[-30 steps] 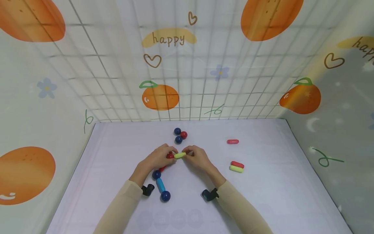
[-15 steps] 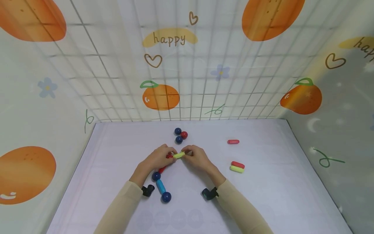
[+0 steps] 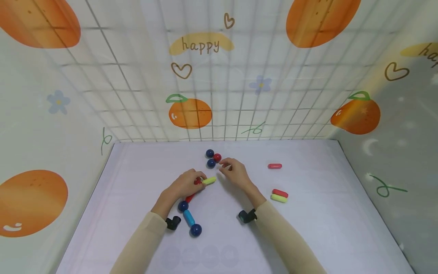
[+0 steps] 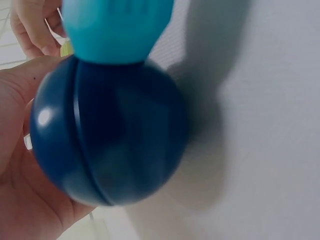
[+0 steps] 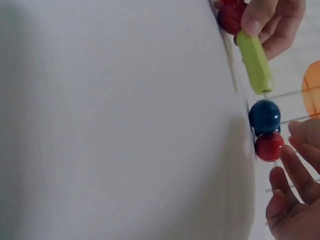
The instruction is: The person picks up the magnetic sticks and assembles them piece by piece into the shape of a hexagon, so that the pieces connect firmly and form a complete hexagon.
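My left hand (image 3: 186, 183) grips a red ball (image 5: 231, 18) at the upper end of a chain of balls and rods. A yellow-green rod (image 3: 209, 180) sticks out from that ball to the right, its far end free. Below the hand the chain runs on through a red rod (image 3: 189, 198), a dark blue ball (image 3: 183, 206), a light blue rod (image 3: 189, 218) and another dark blue ball (image 3: 195, 230). My right hand (image 3: 236, 173) holds nothing, its fingers loosely bent beside a loose red ball (image 3: 217, 157) and two dark blue balls (image 3: 211, 163).
On the right of the white table (image 3: 308, 228) lie a red rod (image 3: 275, 166) and, nearer, a second red rod (image 3: 280, 193) against a yellow-green rod (image 3: 278, 198). A printed curtain (image 3: 143, 76) hangs behind the table's back edge.
My right hand has let go of the yellow-green rod and moved up toward the loose balls. The left hand keeps its grip on the chain.
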A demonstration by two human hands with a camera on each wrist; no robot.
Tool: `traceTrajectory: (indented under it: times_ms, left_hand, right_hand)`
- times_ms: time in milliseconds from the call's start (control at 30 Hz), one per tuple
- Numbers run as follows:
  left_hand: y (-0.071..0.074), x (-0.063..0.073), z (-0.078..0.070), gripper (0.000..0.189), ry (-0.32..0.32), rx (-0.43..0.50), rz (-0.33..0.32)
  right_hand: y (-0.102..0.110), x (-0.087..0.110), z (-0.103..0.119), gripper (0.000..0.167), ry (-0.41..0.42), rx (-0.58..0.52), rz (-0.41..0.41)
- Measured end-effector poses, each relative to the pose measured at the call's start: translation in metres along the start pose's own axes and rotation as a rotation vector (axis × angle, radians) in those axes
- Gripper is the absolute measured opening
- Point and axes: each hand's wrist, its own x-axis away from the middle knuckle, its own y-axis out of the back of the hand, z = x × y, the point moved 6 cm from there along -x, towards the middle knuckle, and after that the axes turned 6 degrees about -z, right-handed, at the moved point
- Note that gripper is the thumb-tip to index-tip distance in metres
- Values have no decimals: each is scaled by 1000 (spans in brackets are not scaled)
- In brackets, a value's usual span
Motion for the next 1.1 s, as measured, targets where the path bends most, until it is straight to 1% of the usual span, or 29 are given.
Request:
traceTrajectory:
  times_ms: [200,333,467,633,800,1000,1100]
  left_hand:
    - [-1,0,1,28,14,9,3]
    - [-2,0,2,29,15,11,5]
    - [-2,0,2,29,14,14,5]
    - [-2,0,1,29,21,17,10]
    - [-2,-1,3,29,28,21,18]
    - [-3,-2,3,29,28,16,14]
    - [-3,-1,3,29,29,17,14]
  right_hand:
    - [0,-14,-9,25,-80,-3,-80]
    - [-3,-21,-15,31,-108,-6,-104]
    - [-10,-28,-18,37,-100,4,-97]
    - [-16,-33,-18,41,-65,50,-89]
    - [-19,-35,-17,39,-51,97,-91]
    - [-19,-34,-18,34,-62,109,-99]
    - [-19,-35,-19,36,-68,116,-92]
